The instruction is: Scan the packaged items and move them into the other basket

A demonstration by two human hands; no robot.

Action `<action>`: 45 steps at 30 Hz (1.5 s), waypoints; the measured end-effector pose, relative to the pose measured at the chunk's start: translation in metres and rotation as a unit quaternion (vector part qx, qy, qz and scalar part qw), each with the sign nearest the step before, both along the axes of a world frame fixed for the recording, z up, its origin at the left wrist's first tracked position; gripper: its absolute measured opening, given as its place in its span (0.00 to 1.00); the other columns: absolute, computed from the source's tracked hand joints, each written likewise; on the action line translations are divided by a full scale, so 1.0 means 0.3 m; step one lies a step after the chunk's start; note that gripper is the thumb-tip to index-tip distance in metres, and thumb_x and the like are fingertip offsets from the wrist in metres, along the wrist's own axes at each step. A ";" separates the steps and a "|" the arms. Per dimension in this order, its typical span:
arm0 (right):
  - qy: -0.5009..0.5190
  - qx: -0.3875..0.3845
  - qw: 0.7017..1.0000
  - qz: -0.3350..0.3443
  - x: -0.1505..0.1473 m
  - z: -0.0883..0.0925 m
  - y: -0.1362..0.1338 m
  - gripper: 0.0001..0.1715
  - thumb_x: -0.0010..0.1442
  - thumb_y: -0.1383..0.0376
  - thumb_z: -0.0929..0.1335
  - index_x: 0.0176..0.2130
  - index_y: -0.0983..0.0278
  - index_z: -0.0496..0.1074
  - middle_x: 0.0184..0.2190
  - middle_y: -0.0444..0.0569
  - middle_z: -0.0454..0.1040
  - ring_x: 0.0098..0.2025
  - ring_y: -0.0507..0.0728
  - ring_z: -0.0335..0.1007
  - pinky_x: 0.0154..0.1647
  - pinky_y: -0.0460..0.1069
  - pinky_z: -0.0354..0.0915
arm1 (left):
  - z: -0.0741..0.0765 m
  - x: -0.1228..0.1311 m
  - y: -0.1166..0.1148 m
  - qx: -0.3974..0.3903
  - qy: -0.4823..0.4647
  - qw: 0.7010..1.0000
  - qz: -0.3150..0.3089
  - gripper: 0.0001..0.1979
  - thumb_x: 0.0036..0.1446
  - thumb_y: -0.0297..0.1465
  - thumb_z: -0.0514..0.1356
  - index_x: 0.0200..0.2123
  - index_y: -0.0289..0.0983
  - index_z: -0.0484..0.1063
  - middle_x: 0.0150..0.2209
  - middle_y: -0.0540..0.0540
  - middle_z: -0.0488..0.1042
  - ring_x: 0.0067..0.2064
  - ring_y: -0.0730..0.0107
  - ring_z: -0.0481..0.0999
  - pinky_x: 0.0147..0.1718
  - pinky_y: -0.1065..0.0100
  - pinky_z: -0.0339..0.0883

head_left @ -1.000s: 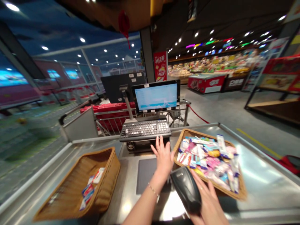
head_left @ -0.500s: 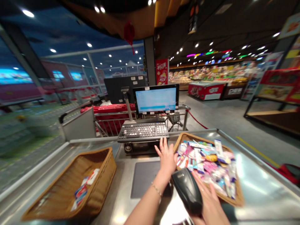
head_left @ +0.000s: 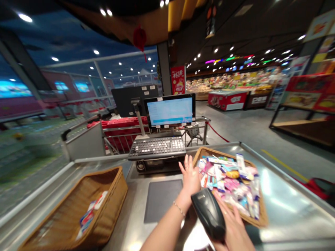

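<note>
My right hand (head_left: pixel 234 228) grips a black handheld barcode scanner (head_left: pixel 208 213) low in the middle, just in front of a wicker basket (head_left: pixel 258 216) heaped with small colourful snack packets (head_left: pixel 230 181). My left hand (head_left: pixel 190 176) reaches forward with its fingers spread, at the basket's left rim and close to the packets, holding nothing. A thin bracelet circles that wrist.
A second wicker basket (head_left: pixel 110 195) at the left holds a few packets. A dark scan plate (head_left: pixel 160 200) lies in the steel counter (head_left: pixel 288 209). Behind it stand a keyboard (head_left: pixel 157 146) and a lit monitor (head_left: pixel 170 111). Red shopping carts and store aisles lie beyond.
My left hand has slid right from below the keyboard to the edge of the full basket. The scanner stays in my right hand. The view shifted slightly.
</note>
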State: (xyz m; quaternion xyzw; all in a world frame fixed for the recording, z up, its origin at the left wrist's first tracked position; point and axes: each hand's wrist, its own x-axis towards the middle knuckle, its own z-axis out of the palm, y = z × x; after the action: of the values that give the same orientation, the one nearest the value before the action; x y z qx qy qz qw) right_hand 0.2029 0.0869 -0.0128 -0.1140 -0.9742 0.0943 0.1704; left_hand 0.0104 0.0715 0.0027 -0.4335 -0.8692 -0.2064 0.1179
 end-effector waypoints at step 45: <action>-0.018 -0.036 0.999 0.014 0.008 -0.038 0.006 0.42 0.49 0.67 0.62 0.63 0.77 0.58 0.65 0.61 0.56 0.68 0.70 0.48 0.66 0.73 0.44 | -0.017 -0.030 -0.034 0.058 -0.060 0.994 0.069 0.07 0.53 0.25 0.59 0.37 0.37 0.74 0.66 0.39 0.58 0.70 0.52 0.45 0.63 0.32 0.35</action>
State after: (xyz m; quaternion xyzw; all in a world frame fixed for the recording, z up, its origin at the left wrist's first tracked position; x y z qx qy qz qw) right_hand 0.2053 0.0887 -0.0243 -0.1085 -0.9745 0.1298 0.1473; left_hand 0.0014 0.0613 -0.0022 -0.3518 -0.8890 -0.2737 0.1043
